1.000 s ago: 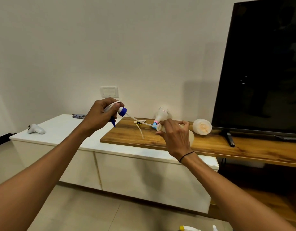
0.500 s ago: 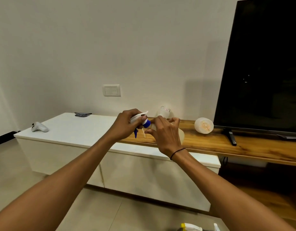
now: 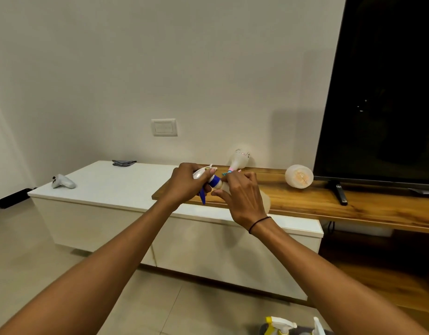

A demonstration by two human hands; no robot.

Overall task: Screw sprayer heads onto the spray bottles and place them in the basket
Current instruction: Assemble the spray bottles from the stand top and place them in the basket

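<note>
Since the earlier frames the sprayer head (image 3: 209,178) has come in from out at the left, its tube no longer showing, and its blue collar now sits right at the neck of the bottle (image 3: 261,201) I am holding; both hands have closed in together over the front edge of the wooden shelf (image 3: 353,204); my left hand (image 3: 184,187) is curled round the white body of the sprayer head, with the blue trigger pointing down below the fingers; my right hand (image 3: 240,197) grips the bottle near its neck, fingers wrapped round it, so most of the bottle is hidden behind that hand and only a pale bulge shows to the right of the wrist; whether the collar is threaded on I cannot tell; behind my hands a second bottle (image 3: 240,159) with a pink sprayer lies on the shelf, and a third bottle (image 3: 299,176) lies on its side further right, near the foot of the television (image 3: 382,93); at the bottom edge of the view, on the floor, the tops of two more sprayers (image 3: 278,325) poke up from the basket (image 3: 302,331), of which little shows; a white controller (image 3: 62,182) and a folded grey cloth (image 3: 124,162) rest on the white cabinet (image 3: 112,184) to the left
</note>
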